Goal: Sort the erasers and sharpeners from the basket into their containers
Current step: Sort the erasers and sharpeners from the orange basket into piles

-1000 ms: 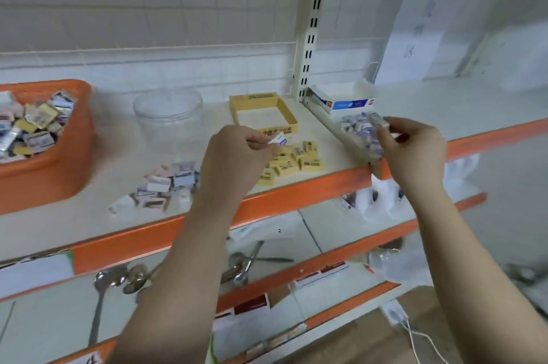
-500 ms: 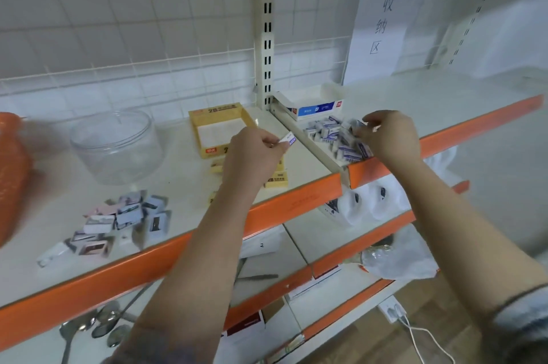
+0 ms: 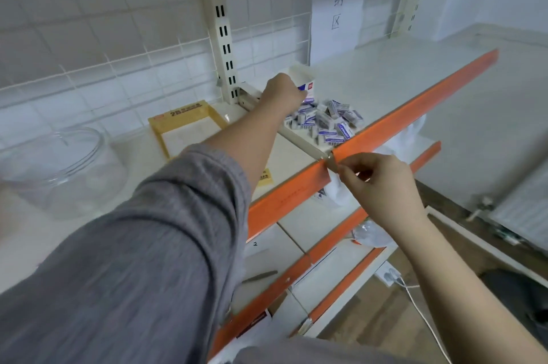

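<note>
clear plastic first: a round transparent tub (image 3: 56,168) sits at the far left of the shelf, blurred, and whether anything lies in it cannot be told. just right of it lies a shallow yellow cardboard tray (image 3: 189,123), its white floor bare where it shows. a grey sleeve (image 3: 154,245) crosses the middle of the view, and the left hand (image 3: 283,93) reaches over the metal divider (image 3: 299,141) to the far end of the eraser pile (image 3: 326,123), its fingers curled downward between the pile and the white box (image 3: 304,79) behind it. whether they pinch an eraser cannot be told, since the knuckles hide the fingertips. the erasers, white with blue sleeves, lie loose on the right-hand shelf, just beside the orange shelf edge (image 3: 415,105). the right hand (image 3: 382,185) hovers in front of that edge, near the divider's end, thumb and forefinger drawn close together; nothing can be made out between them. the basket is out of view. by my judgement the step in hand is gathering blue-sleeved erasers into the white box. the next move calls for a small, sure pinch on one eraser, then a short lift over the box wall.
</note>
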